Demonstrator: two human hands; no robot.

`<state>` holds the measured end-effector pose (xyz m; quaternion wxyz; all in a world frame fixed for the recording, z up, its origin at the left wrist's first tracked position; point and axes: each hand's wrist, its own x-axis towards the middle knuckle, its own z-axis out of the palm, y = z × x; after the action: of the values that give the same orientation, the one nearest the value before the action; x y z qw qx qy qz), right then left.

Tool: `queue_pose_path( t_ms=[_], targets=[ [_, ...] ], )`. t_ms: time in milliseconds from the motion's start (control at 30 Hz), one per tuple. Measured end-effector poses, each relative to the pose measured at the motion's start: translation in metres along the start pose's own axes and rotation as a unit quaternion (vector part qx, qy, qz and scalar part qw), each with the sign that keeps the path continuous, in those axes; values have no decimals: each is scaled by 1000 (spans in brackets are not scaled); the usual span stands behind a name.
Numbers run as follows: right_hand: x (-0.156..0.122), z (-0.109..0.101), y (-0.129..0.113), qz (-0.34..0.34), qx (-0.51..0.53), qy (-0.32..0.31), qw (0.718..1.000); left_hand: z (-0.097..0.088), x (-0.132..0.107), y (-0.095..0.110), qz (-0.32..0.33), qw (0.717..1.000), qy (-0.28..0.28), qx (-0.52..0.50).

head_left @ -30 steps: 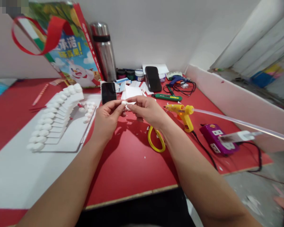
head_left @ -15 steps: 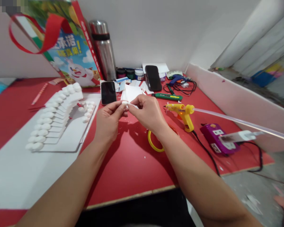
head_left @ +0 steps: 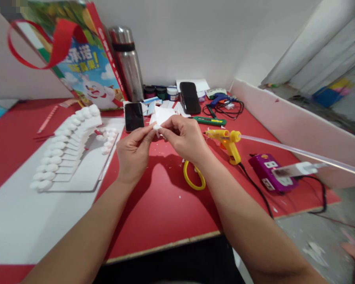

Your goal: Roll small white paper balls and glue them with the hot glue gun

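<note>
Between the fingertips of both hands is a small white rounded piece (head_left: 157, 127), partly hidden by the fingers. My left hand (head_left: 133, 152) pinches it from the left. From the other side, my right hand (head_left: 187, 138) grips it between thumb and forefinger. To the left, a white curved stair-like model (head_left: 85, 136), edged with several white rounded pieces, stands on a white board (head_left: 14, 221). Below my right wrist lies a yellow ring-shaped handle (head_left: 192, 181). A yellow hot glue gun (head_left: 229, 142) with a long clear glue stick stands right of my right hand.
Behind the hands are a black phone (head_left: 134, 117), white paper scraps (head_left: 164, 114), a dark phone (head_left: 190, 98) and a green utility knife (head_left: 210, 120). A steel flask (head_left: 127, 67) and gift bag (head_left: 91, 75) stand at the back. A purple power strip (head_left: 266, 173) sits right.
The white piece has turned between my fingers and shows a broader rounded face. My right hand has shifted its grip slightly. The view has moved a little.
</note>
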<state>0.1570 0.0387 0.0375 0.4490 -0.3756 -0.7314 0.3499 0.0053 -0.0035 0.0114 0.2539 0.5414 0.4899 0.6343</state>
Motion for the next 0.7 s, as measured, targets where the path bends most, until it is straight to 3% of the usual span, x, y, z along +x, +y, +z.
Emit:
queue_pose_path(
  t_ms=[167, 267, 433, 700],
  targets=[
    [4, -13, -3, 23, 70, -74, 995, -12, 11, -7, -74, 989, -86, -94],
    [4, -13, -1, 23, 87, -77, 993, -16, 13, -7, -68, 988, -115, -80],
    [5, -4, 8, 39, 86, -60, 994, -11, 10, -4, -18, 995, -93, -20],
    [1, 3, 7, 2, -67, 8, 998, -1, 6, -7, -63, 994, -42, -81]
  ],
)
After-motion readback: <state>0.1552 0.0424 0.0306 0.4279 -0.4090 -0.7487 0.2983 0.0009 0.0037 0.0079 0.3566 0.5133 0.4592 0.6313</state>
